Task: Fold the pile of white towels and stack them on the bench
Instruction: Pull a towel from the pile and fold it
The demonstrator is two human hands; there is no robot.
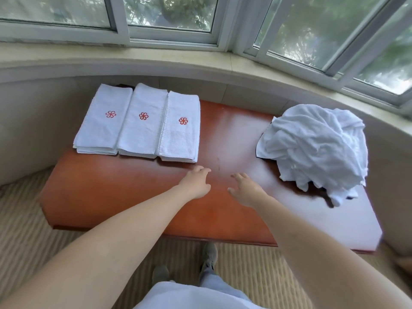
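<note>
Left hand (196, 182): over the bench, fingers loosely spread, holding nothing.
Right hand (246, 189): beside it, fingers spread, empty.
Bench (133, 188): red-brown wood.
Unfolded towel pile (316, 146): bench's right end.
Folded towels (139, 122): three stacks side by side, far left.

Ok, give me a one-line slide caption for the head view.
Both hands, left hand and right hand, open above the bench, between three folded towel stacks and the unfolded pile.
</note>
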